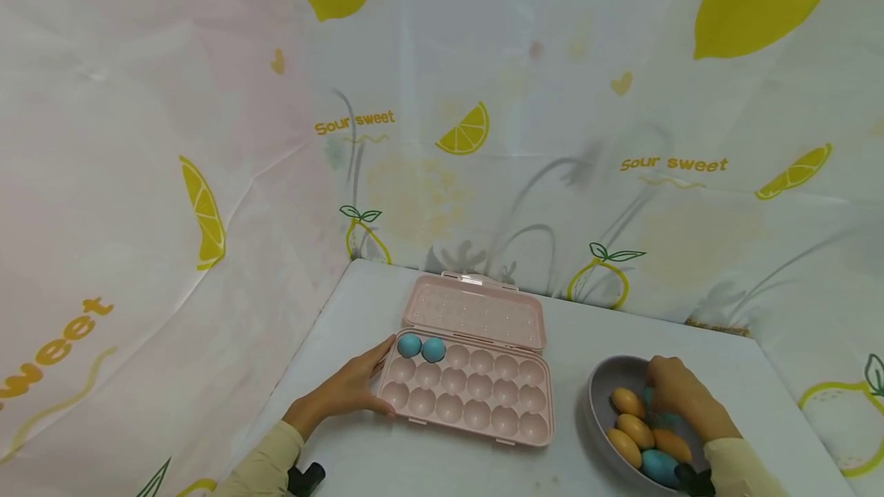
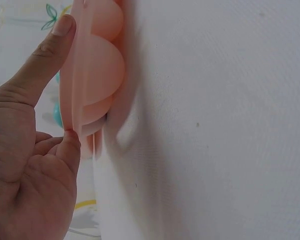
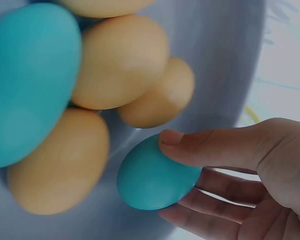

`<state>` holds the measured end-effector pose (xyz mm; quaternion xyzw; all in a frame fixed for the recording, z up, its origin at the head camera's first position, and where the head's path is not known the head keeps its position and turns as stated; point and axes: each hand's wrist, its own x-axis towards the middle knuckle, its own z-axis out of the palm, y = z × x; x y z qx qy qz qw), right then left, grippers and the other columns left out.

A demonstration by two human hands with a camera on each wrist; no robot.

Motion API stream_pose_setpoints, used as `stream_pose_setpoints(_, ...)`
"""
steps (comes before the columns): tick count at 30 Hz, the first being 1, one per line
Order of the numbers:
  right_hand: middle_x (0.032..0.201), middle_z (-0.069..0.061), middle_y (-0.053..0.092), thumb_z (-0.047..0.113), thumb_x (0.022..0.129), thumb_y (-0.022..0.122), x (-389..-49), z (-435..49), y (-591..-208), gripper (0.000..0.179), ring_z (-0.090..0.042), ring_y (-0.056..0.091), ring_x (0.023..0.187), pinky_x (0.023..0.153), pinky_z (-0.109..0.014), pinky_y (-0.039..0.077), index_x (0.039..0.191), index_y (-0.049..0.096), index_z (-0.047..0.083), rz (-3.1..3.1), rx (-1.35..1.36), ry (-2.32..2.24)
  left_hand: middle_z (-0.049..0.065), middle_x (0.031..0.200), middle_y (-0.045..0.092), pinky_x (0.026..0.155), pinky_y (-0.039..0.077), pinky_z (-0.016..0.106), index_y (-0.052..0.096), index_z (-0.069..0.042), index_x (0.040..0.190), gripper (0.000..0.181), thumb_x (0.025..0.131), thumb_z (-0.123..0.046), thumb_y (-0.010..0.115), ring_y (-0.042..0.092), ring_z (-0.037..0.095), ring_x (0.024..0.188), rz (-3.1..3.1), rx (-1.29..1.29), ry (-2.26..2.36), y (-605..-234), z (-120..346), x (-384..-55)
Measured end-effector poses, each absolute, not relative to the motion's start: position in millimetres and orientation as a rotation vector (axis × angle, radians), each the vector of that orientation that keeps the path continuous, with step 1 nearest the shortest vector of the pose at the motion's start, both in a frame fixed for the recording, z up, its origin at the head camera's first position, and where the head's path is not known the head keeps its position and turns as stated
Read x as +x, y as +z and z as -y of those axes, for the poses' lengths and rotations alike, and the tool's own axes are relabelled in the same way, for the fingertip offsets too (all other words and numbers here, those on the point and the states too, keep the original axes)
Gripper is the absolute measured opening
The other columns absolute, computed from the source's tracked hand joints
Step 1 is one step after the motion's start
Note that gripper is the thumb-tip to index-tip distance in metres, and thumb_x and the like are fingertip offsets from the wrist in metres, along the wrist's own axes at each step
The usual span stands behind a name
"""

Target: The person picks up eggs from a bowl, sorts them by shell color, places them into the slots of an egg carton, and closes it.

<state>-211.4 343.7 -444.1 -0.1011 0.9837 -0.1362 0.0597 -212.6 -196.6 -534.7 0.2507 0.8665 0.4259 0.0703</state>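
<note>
Pale pink plastic makes up the hinged egg carton [image 1: 453, 382], which lies on the white tabletop [image 1: 373, 455] with its lid thrown back and its rows of round cups facing up. Two glossy blue eggs [image 1: 433, 350] sit side by side in the far row, at its left end. At that same end the left hand [image 1: 345, 388] grips the carton's short side, thumb at the near corner and fingers toward the far one (a wide spread). Off to the right, well apart from the carton, stands a round grey bowl [image 1: 599, 397], and the right hand [image 1: 680, 393] reaches inside it. Its thumb and fingers pinch a smooth turquoise egg [image 3: 152, 175]; whether that egg touches the bowl, I cannot tell. Beside it in the bowl lie several tan-brown eggs [image 1: 635, 431] and another blue-green egg [image 1: 659, 468], nearer the person.
</note>
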Motion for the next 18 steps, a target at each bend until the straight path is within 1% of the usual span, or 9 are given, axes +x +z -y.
stream_pose_setpoints(3,0.051,0.009,0.023,-0.012,0.058,0.061,-213.2,-341.4,-440.5,0.038,-0.010,0.019,0.049,0.047,-0.022,0.015,0.053,0.035,0.016,-3.021,-0.368,-0.429,0.018,0.158,0.023,0.110,0.034,0.042,0.017,0.001,0.154,0.129,0.058,-0.040,0.092,0.026,0.031,0.143,-2.606,0.760,1.285,-533.8,196.8,-212.5)
stream_pose_setpoints(4,0.051,0.009,0.026,-0.011,0.058,0.062,-214.0,-340.0,-438.7,0.036,-0.010,0.022,0.049,0.046,-0.022,0.017,0.053,0.037,0.015,-3.026,-0.380,-0.437,0.018,0.158,0.022,0.110,0.034,0.042,0.017,0.001,0.154,0.129,0.058,-0.040,0.092,0.026,0.031,0.143,-2.605,0.758,1.287,-533.8,196.9,-212.5)
stream_pose_setpoints(6,0.052,0.008,0.034,-0.010,0.060,0.066,-216.2,-336.8,-435.0,0.030,-0.011,0.030,0.050,0.046,-0.023,0.024,0.054,0.046,0.012,-3.028,-0.406,-0.445,0.018,0.158,0.023,0.110,0.034,0.041,0.017,0.001,0.154,0.129,0.058,-0.040,0.092,0.027,0.031,0.143,-2.608,0.752,1.285,-534.3,197.2,-212.5)
stream_pose_setpoints(10,0.060,0.005,0.049,-0.008,0.064,0.068,-220.1,-329.4,-428.2,0.017,-0.014,0.042,0.057,0.050,-0.026,0.038,0.065,0.061,0.008,-3.044,-0.495,-0.466,0.018,0.158,0.024,0.110,0.035,0.041,0.017,0.000,0.154,0.130,0.057,-0.042,0.092,0.028,0.031,0.143,-2.618,0.733,1.276,-535.9,197.4,-212.5)
stream_pose_setpoints(12,0.062,0.006,0.050,-0.008,0.066,0.067,-221.5,-324.7,-425.5,0.017,-0.013,0.042,0.058,0.051,-0.025,0.039,0.067,0.063,0.009,-3.073,-0.534,-0.480,0.018,0.158,0.024,0.110,0.034,0.042,0.017,0.000,0.154,0.130,0.057,-0.042,0.092,0.028,0.031,0.143,-2.620,0.729,1.273,-536.0,197.2,-212.4)
stream_pose_setpoints(14,0.062,0.006,0.049,-0.007,0.066,0.066,-222.5,-319.3,-423.2,0.018,-0.012,0.042,0.058,0.051,-0.024,0.037,0.067,0.063,0.011,-3.120,-0.574,-0.494,0.018,0.158,0.024,0.111,0.034,0.042,0.018,0.000,0.154,0.130,0.057,-0.043,0.092,0.028,0.031,0.143,-2.624,0.731,1.269,-535.7,196.8,-212.3)
stream_pose_setpoints(16,0.064,0.005,0.049,-0.007,0.067,0.067,-222.4,-312.6,-420.2,0.017,-0.012,0.042,0.059,0.051,-0.024,0.038,0.069,0.063,0.010,-3.169,-0.589,-0.504,0.018,0.158,0.024,0.111,0.033,0.042,0.018,0.000,0.154,0.129,0.057,-0.042,0.092,0.028,0.032,0.143,-2.621,0.734,1.273,-535.8,196.3,-212.6)
stream_pose_setpoints(17,0.065,0.004,0.051,-0.006,0.067,0.069,-222.2,-309.0,-418.6,0.016,-0.012,0.044,0.060,0.052,-0.025,0.039,0.071,0.065,0.009,-3.198,-0.597,-0.506,0.018,0.158,0.024,0.111,0.033,0.043,0.018,0.000,0.154,0.129,0.057,-0.043,0.092,0.028,0.032,0.143,-2.619,0.729,1.275,-535.6,196.2,-212.4)
stream_pose_setpoints(18,0.068,0.001,0.054,-0.005,0.068,0.071,-221.8,-305.3,-417.0,0.014,-0.014,0.048,0.063,0.054,-0.028,0.044,0.075,0.066,0.006,-3.224,-0.602,-0.506,0.018,0.158,0.024,0.111,0.033,0.043,0.018,0.000,0.154,0.129,0.057,-0.043,0.092,0.028,0.032,0.143,-2.622,0.728,1.275,-535.9,195.9,-212.5)
